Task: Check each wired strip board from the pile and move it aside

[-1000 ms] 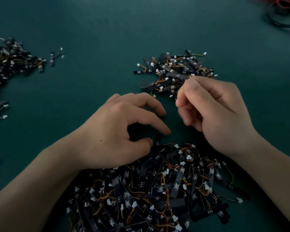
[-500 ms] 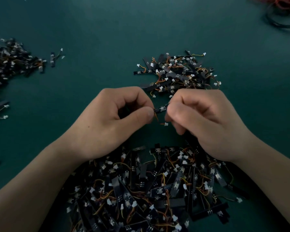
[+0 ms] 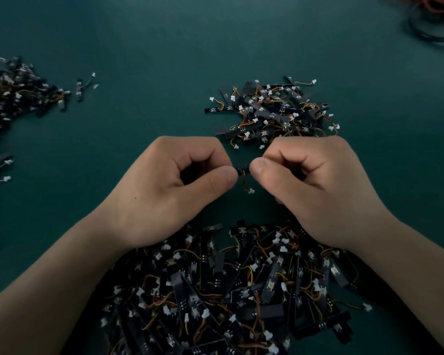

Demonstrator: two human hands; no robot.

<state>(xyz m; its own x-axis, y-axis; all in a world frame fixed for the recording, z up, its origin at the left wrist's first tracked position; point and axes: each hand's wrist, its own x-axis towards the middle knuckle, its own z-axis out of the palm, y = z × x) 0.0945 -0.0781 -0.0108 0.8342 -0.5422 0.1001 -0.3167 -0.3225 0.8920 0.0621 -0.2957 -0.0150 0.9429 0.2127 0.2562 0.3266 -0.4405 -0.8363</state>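
3 heaps lie on the green desk (image 3: 164, 60): the big unchecked pile (image 3: 228, 290) at the near edge, a smaller sorted heap (image 3: 272, 111) toward the middle, and a 3rd heap (image 3: 13, 98) at the left edge. Since 1 second ago the left hand (image 3: 169, 190) has left the unchecked pile and the right hand (image 3: 318, 185) the sorted heap. Both now pinch 1 strip board (image 3: 242, 167) between those 2 heaps, its white connector (image 3: 251, 191) dangling. Checking looks under way; moving it aside remains.

Bare left grip (image 3: 169, 193) and right grip (image 3: 321, 193); forearms (image 3: 49, 290) bare too; right thumbnail (image 3: 257, 168) cut short.
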